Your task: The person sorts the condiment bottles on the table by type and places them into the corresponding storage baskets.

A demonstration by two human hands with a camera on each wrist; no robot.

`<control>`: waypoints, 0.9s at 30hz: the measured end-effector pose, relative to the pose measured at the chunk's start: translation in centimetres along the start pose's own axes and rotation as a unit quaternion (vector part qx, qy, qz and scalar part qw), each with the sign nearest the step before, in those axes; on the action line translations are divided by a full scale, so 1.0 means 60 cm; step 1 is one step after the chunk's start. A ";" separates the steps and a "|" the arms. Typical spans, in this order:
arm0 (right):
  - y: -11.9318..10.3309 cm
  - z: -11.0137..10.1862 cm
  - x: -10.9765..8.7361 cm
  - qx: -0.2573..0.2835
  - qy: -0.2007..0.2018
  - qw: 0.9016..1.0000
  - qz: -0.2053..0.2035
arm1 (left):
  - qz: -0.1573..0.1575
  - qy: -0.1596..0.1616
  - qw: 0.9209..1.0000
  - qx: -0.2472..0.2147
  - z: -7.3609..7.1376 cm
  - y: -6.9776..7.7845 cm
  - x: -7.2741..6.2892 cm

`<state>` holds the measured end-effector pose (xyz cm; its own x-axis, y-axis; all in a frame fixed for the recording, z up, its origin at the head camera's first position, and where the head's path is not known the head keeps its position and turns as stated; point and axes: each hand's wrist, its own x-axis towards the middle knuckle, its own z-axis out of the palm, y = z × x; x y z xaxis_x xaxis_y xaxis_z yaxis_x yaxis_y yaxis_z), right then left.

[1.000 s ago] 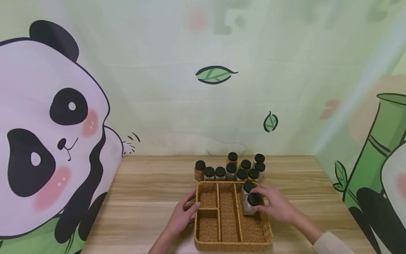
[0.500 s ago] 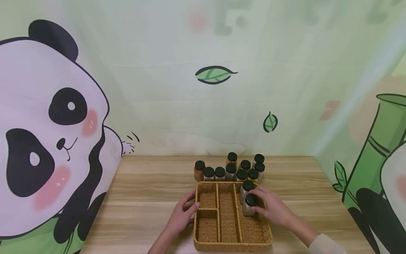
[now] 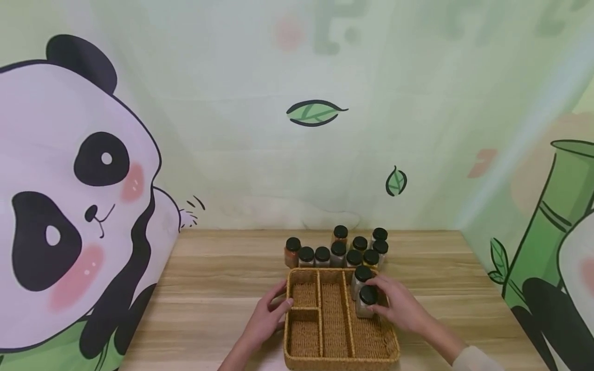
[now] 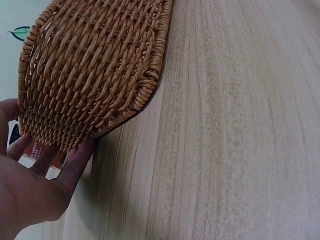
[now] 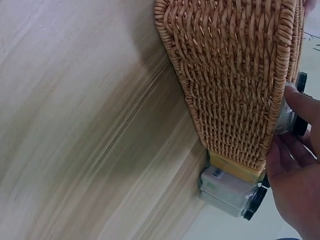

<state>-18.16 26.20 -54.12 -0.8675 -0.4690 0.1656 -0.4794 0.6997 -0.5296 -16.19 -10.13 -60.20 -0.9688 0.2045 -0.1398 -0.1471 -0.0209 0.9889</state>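
Observation:
A woven wicker basket [image 3: 335,330] with four-sided compartments sits in front of me on the table. My left hand [image 3: 265,314] holds its left side, thumb at the rim; in the left wrist view the fingers [image 4: 75,162] lie against the outer wall. Two black-lidded spice jars stand in the long right compartment, a rear jar [image 3: 359,286] and a front jar [image 3: 365,308]. My right hand [image 3: 401,304] pinches the front jar between thumb and fingers. The right wrist view has this hand [image 5: 297,185] reaching over the rim, with the basket wall partly hiding the jar.
Several more spice jars [image 3: 322,256] with black lids stand close behind the basket. One with orange-red contents [image 3: 292,253] is at their left end. Wooden tabletop [image 3: 218,288] extends on both sides, up to a panda-printed backdrop [image 3: 255,170].
The front jar and my right hand have shifted slightly left within the right compartment. My left hand stays at the basket's side. The head view has tilted up a little.

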 end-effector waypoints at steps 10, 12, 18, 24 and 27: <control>0.000 0.003 -0.003 0.022 0.008 1.000 0.000 | 0.000 0.002 1.000 -0.016 -0.002 -0.011 -0.003; -0.001 0.003 -0.003 0.021 0.007 1.000 0.001 | 0.001 0.002 1.000 -0.017 -0.002 -0.012 -0.003; -0.007 -0.018 -0.005 0.022 -0.014 1.000 0.005 | 0.000 -0.001 1.000 -0.015 0.000 -0.010 -0.004; -0.002 -0.081 0.012 0.039 -0.006 0.999 0.010 | -0.001 0.000 1.000 -0.007 0.000 -0.007 -0.001; 0.010 -0.106 0.027 0.037 0.029 0.999 0.007 | -0.002 -0.003 1.000 -0.002 -0.001 -0.006 0.003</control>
<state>-20.71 29.28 -48.89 -0.8813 -0.4257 0.2050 -0.4580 0.6629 -0.5923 -16.33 -10.16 -60.59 -0.9672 0.2102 -0.1427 -0.1511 -0.0246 0.9882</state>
